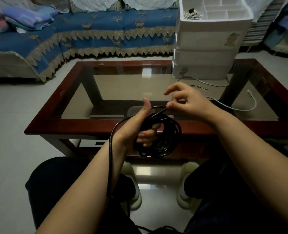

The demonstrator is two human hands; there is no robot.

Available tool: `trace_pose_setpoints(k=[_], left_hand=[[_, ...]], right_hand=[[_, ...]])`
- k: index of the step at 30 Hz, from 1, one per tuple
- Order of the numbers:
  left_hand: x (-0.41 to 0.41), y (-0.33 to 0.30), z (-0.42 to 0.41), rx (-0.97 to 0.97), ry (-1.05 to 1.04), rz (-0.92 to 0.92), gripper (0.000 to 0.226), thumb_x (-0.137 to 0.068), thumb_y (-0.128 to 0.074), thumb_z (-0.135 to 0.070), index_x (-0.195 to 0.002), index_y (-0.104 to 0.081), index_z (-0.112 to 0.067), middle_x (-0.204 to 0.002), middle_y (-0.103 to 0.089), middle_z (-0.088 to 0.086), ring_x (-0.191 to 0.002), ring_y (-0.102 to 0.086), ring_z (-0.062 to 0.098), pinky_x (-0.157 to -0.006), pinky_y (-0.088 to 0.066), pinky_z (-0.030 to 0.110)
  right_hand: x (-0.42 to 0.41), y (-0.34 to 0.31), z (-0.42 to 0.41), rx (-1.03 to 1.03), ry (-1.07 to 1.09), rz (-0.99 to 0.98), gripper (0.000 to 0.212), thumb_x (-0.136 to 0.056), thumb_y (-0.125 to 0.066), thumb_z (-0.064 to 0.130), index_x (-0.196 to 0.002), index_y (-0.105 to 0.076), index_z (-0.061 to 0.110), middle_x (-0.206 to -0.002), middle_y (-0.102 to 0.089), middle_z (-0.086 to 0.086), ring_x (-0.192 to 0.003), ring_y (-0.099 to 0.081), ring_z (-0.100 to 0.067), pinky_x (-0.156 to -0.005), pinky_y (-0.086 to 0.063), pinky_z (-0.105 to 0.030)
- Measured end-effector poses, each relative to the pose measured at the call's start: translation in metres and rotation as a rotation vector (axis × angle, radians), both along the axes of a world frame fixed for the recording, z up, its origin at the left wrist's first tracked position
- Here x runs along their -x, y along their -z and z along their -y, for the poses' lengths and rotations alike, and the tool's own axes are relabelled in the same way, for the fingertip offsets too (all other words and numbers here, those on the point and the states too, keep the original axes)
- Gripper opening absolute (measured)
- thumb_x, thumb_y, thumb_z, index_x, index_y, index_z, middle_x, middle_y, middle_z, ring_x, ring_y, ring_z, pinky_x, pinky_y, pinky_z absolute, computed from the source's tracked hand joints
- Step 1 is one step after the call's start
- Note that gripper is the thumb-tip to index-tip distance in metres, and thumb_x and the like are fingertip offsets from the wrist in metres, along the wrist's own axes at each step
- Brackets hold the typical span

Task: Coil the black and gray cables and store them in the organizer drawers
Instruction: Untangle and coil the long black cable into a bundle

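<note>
Two hands [134, 125] [188, 100], one black cable [163, 134], one gray cable [237, 108]

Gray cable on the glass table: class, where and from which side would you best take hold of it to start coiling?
Pinch the gray cable just behind its free plug end, coming from above with the fingers across the cord. That end lies loose on the glass table, clear of the organizer, while the other stretch runs behind the right hand.
</note>
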State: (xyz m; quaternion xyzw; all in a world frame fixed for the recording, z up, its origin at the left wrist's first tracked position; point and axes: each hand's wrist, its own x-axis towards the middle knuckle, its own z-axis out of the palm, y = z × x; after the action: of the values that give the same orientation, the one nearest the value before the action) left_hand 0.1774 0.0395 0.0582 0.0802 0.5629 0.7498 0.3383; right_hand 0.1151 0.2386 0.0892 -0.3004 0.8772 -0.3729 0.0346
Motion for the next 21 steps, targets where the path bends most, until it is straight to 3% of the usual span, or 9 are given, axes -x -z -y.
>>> trace_pose_setpoints(k=[1, 3, 5, 8, 11, 13, 15, 18, 21], left_hand=[[0.001, 0.001, 0.003, -0.061, 0.015, 0.023, 0.066, -0.073, -0.043, -0.079, -0.066, -0.045, -0.013, -0.039, -0.035, -0.009, -0.029, -0.031, 0.003, -0.035, -0.03, 0.016], [0.002, 0.002, 0.007, -0.193, 0.062, 0.063, 0.062, -0.067, -0.064, -0.071, -0.067, -0.049, -0.012, -0.038, -0.039, -0.01, -0.029, -0.034, 0.001, -0.036, -0.03, 0.015], [0.004, -0.001, 0.01, -0.266, 0.137, 0.059, 0.051, -0.069, -0.075, -0.057, -0.068, -0.052, -0.011, -0.039, -0.042, -0.01, -0.03, -0.036, 0.0, -0.036, -0.027, 0.016], [0.008, -0.004, 0.012, -0.11, 0.229, -0.033, 0.032, -0.078, -0.075, -0.029, -0.071, -0.049, -0.011, -0.04, -0.04, -0.008, -0.031, -0.034, 0.003, -0.038, -0.018, 0.023], [0.014, -0.002, 0.012, 0.116, 0.23, -0.065, 0.028, -0.079, -0.063, -0.019, -0.058, -0.046, -0.012, -0.039, -0.037, -0.005, -0.031, -0.031, 0.007, -0.04, -0.018, 0.026], [0.016, -0.002, 0.019, 0.21, 0.131, -0.058, 0.029, -0.076, -0.063, -0.021, -0.061, -0.042, -0.007, -0.041, -0.034, -0.001, -0.033, -0.028, 0.01, -0.04, -0.021, 0.025], [0.015, -0.005, 0.026, 0.331, 0.066, -0.157, 0.024, -0.082, -0.059, -0.019, -0.071, -0.045, -0.003, -0.048, -0.034, 0.003, -0.038, -0.029, 0.013, -0.041, -0.024, 0.024], [0.013, -0.011, 0.028, 0.616, -0.011, -0.347, 0.023, -0.091, -0.056, -0.023, -0.077, -0.055, -0.006, -0.058, -0.051, 0.0, -0.046, -0.044, 0.012, -0.047, -0.035, 0.026], [0.011, -0.015, 0.017, 0.843, -0.076, -0.47, 0.023, -0.09, -0.057, -0.033, -0.094, -0.065, -0.012, -0.083, -0.066, 0.008, -0.07, -0.061, 0.018, -0.066, -0.049, 0.035]], right_hand=[[0.001, 0.002, -0.003, 0.167, -0.019, 0.175, 0.049, -0.073, -0.059, 0.062, -0.073, -0.065, 0.013, -0.114, -0.059, -0.001, -0.102, -0.056, -0.003, -0.087, -0.043, -0.017], [0.0, 0.007, -0.008, 0.398, -0.082, 0.459, 0.047, -0.072, -0.067, 0.059, -0.08, -0.071, 0.012, -0.102, -0.064, -0.018, -0.101, -0.06, -0.029, -0.094, -0.046, -0.035], [-0.004, 0.009, -0.009, 0.581, -0.16, 0.586, 0.042, -0.066, -0.071, 0.062, -0.061, -0.066, 0.021, -0.076, -0.063, -0.015, -0.089, -0.053, -0.04, -0.097, -0.041, -0.044], [-0.007, 0.004, -0.002, 0.79, -0.175, 0.577, 0.046, -0.075, -0.065, 0.053, -0.044, -0.053, 0.021, -0.049, -0.051, 0.001, -0.08, -0.055, -0.027, -0.098, -0.042, -0.04], [-0.015, -0.01, 0.007, 0.847, -0.085, 0.407, 0.043, -0.081, -0.052, 0.041, -0.042, -0.05, 0.022, -0.044, -0.043, 0.004, -0.056, -0.049, -0.021, -0.08, -0.049, -0.036], [-0.018, -0.015, 0.007, 0.603, -0.026, 0.093, 0.045, -0.086, -0.051, 0.041, -0.048, -0.05, 0.018, -0.045, -0.04, 0.0, -0.046, -0.039, -0.026, -0.057, -0.045, -0.041], [-0.022, -0.017, 0.009, 0.12, 0.033, -0.211, 0.055, -0.092, -0.044, 0.053, -0.055, -0.054, 0.014, -0.048, -0.048, -0.002, -0.043, -0.044, -0.022, -0.047, -0.038, -0.035], [-0.028, -0.018, 0.012, -0.408, 0.135, -0.315, 0.064, -0.092, -0.018, 0.062, -0.075, -0.063, 0.019, -0.068, -0.063, 0.0, -0.063, -0.058, -0.016, -0.056, -0.042, -0.029], [-0.031, -0.009, 0.02, -0.354, 0.207, -0.362, 0.048, -0.097, -0.028, 0.053, -0.107, -0.062, 0.021, -0.108, -0.061, -0.001, -0.099, -0.055, -0.017, -0.078, -0.041, -0.029]])
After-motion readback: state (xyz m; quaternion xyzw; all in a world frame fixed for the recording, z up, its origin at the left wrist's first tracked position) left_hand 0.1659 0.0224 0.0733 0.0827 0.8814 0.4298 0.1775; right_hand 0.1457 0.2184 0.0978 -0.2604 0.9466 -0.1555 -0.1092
